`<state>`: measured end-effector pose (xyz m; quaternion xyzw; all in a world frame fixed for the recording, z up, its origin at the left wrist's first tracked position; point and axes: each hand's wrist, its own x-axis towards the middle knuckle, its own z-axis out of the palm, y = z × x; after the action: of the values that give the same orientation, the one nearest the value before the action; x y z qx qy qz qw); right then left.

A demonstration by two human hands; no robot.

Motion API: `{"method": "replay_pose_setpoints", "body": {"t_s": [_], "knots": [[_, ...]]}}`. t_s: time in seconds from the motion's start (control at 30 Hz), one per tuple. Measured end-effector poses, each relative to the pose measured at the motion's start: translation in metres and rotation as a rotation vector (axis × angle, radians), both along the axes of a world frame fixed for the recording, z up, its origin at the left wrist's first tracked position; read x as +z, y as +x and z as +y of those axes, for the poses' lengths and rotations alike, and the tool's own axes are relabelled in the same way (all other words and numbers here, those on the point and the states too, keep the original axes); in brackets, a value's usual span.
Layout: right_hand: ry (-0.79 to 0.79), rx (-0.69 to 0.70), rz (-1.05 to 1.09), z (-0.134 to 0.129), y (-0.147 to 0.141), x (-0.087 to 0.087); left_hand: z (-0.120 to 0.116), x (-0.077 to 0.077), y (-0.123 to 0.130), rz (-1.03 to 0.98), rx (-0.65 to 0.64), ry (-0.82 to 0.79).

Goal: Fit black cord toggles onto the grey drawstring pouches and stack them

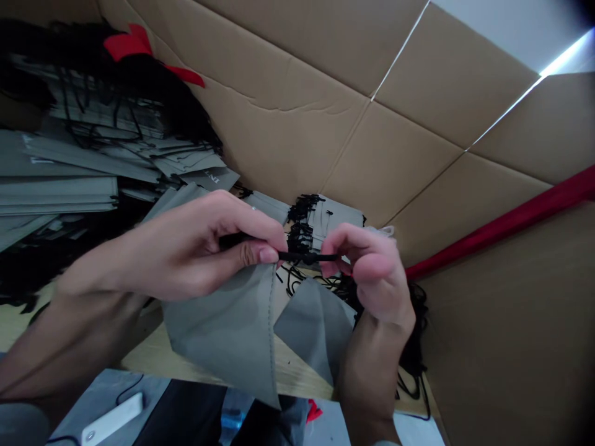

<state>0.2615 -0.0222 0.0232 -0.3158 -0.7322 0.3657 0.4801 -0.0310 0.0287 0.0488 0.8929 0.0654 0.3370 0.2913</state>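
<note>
Two hands at work in the head view, both over the grey fabric pouch. Left hand pinching a black drawstring between thumb and forefinger at the pouch's top edge. Right hand just right of the pouch, fingertips pressed on the same cord near its knot. Pouch hanging below both hands, above the wooden counter. Left of and behind the pouch, stacked grey bags; behind it, more grey pieces with black cords; farther back, cardboard walls. Right of the pouch, a red bar.
</note>
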Motion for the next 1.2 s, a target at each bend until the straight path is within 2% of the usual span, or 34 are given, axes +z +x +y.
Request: {"method": "replay_pose_setpoints", "body": {"t_s": [0.17,0.23,0.37,0.5,0.63,0.73,0.9,1.13,1.2], "knots": [[0.162,-0.043,0.023,-0.001,-0.023,-0.003,-0.002,-0.002,0.004,0.017,0.046,0.022],[0.170,-0.076,0.031,-0.002,-0.028,-0.004,-0.002,-0.004,0.007,0.012,0.066,0.037],[-0.001,-0.114,0.157,0.001,-0.032,-0.008,-0.002,-0.009,0.012,0.008,0.083,0.061],[-0.170,0.006,0.319,0.010,-0.039,-0.009,0.001,-0.014,0.013,0.012,0.043,0.038],[-0.191,0.117,0.411,0.016,-0.047,-0.005,0.006,-0.016,0.013,0.016,0.014,0.033],[-0.166,0.135,0.414,0.017,-0.045,-0.005,0.009,-0.015,0.015,0.008,-0.012,0.020],[-0.068,-0.056,0.325,0.015,-0.032,-0.006,0.010,-0.018,0.017,0.022,0.080,-0.009],[-0.063,-0.374,0.142,-0.001,-0.018,0.003,0.014,-0.023,0.021,0.052,0.159,-0.039],[-0.009,-0.412,0.127,0.002,-0.011,0.003,0.013,-0.021,0.021,0.045,0.164,-0.051]]}}
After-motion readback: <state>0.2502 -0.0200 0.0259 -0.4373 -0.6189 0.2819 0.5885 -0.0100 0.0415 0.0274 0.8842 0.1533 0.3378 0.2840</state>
